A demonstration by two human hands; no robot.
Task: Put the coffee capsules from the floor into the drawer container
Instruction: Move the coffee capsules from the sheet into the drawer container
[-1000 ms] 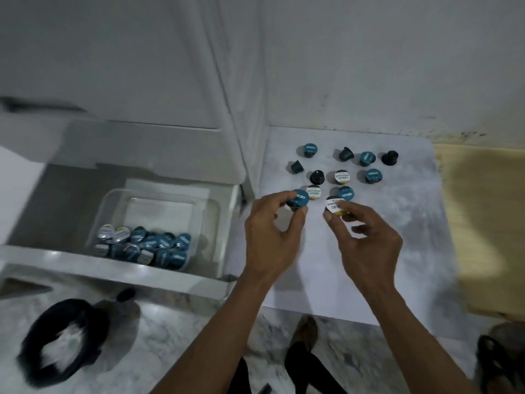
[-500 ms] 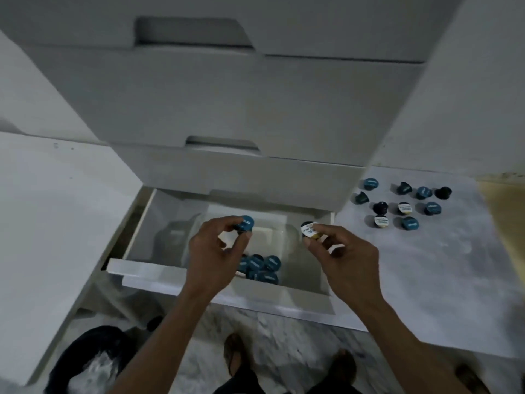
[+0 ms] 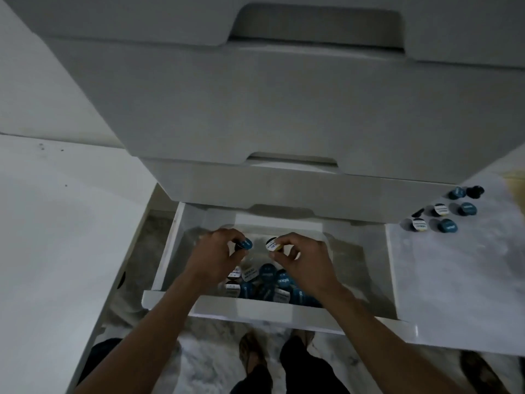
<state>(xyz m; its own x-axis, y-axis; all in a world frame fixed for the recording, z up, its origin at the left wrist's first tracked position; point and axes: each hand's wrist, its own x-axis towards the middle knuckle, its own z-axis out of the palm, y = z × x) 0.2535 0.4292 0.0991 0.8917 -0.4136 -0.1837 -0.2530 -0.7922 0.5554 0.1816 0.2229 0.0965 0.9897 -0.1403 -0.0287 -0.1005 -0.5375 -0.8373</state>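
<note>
Both hands hang over the open drawer, each pinching one capsule. The left hand (image 3: pixel 211 255) has its thumb and fingertips closed on a blue capsule (image 3: pixel 245 244), lid tilted toward the camera. The right hand (image 3: pixel 302 258) has its fingertips closed on a white capsule (image 3: pixel 272 244) with dark print and a yellow edge. The two capsules are near each other but apart, held above the container (image 3: pixel 345 251), a clear tub that sits inside the drawer (image 3: pixel 255 308).

Below the hands, at the near end of the container, lies a pile of capsules (image 3: pixel 267 282), mostly blue-lidded with a few white ones on its left side. They lie jumbled against one another; the forearms hide part of the heap.

Outside the drawer, to the right, loose capsules (image 3: pixel 443 213) rest on the pale floor sheet (image 3: pixel 454 280) close to the cabinet's corner: blue lids, white lids and some dark ones lying on their sides. They are well apart from the container.

Above the open drawer stand shut drawer fronts (image 3: pixel 255 103) with recessed grips. A white panel (image 3: pixel 56 223) lies to the left. At the bottom edge, the person's feet (image 3: pixel 251 354) stand on marbled floor (image 3: pixel 207 351), just in front of the drawer's front lip.
</note>
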